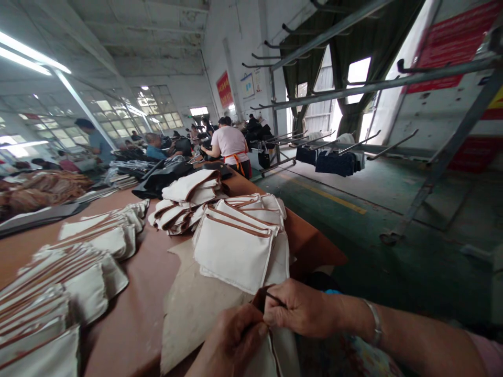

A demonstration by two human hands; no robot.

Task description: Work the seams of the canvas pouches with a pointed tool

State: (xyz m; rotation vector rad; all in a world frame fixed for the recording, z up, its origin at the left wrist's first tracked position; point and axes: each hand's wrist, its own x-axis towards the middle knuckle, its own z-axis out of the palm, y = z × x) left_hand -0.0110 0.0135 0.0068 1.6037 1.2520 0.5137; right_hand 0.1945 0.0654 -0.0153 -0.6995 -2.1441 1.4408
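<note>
Both hands meet at the bottom centre, over a white fabric piece [261, 361] with brown edging. My left hand [236, 335] is closed, pinching the brown edge of that piece. Just right of it, my right hand [301, 309] is closed with a thin dark tool [275, 299] sticking out from the fingers toward the upper left. The fingertips of both hands are nearly touching. Directly beyond them lies a stack of white pieces with brown trim [236, 246]. The lower part of the held piece runs out of view.
Rows of white pieces [84, 285] lie on the brown tabletop [141, 303] at the left. Cardboard [196, 309] lies beside my left hand. A metal rack [416, 204] stands at the right. A person in a pale shirt [230, 141] works farther along the table.
</note>
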